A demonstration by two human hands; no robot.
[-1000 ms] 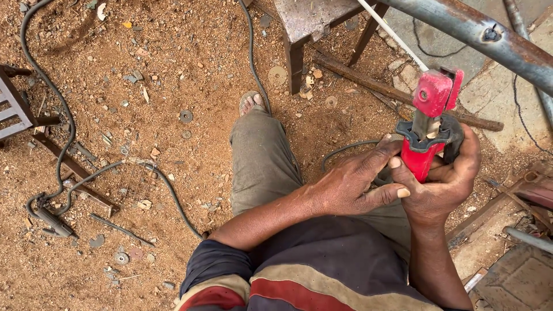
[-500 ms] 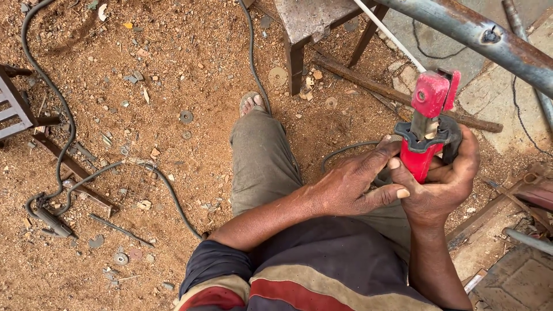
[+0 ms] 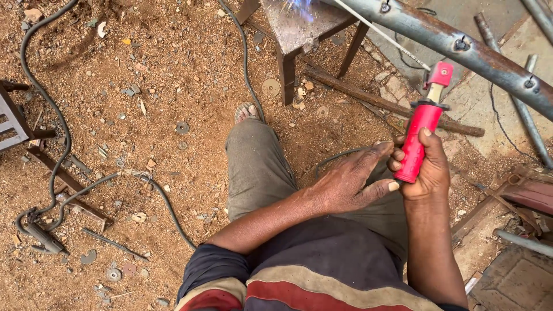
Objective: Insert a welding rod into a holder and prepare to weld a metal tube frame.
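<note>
The rusty steel pipe crosses above your knees; the red electrode holder stands upright just below it — your right hand wrapped tight round its handle, your left hand spread open against it. Judged: steady the welding rod before striking — brace both wrists.

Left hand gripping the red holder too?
No: the left hand lies open beside it; only the right hand wraps the red electrode holder.
</note>
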